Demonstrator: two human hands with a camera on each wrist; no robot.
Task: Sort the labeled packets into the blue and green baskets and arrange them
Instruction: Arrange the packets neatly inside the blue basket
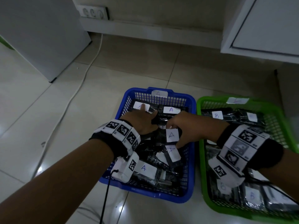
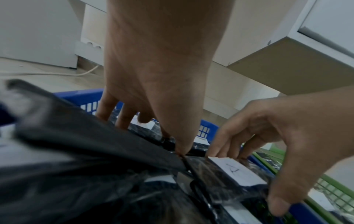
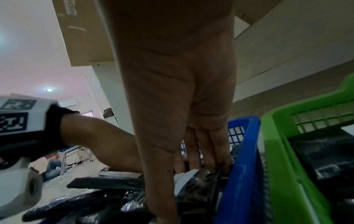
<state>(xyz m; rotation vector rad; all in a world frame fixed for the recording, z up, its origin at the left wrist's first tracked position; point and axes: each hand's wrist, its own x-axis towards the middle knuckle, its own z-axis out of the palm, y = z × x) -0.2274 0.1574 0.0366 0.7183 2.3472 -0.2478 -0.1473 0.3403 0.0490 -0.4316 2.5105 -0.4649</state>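
head view: both hands work inside the blue basket (image 1: 191, 101), which sits on the floor just beside the green basket (image 1: 202, 104). the left hand (image 1: 140, 120) lies with fingers spread fairly straight over the far packets, one fingertip on a white label. the right hand (image 1: 186, 126) pinches the "a" packet (image 1: 172, 135) at the basket's middle, thumb at its near edge, fingers curled over its far edge. to do this step well, i'd judge: hold the neighbours down with the left while the right squares this packet into a row, label up. writing: a tag reading "a" on the blue basket's far rim, five packets marked "a" inside; in the green basket packets marked "b", its rim tag too blurred to read.

left wrist view: the left hand's fingers (image 2: 122, 115) reach down onto black wrapped packets; the right hand grips a packet with an "a" label (image 2: 234, 171) between thumb and fingers.

right wrist view: the right hand's fingers (image 3: 206, 148) dip between packets near the blue wall. no packet writing is readable here; lettering on a box overhead is too small.
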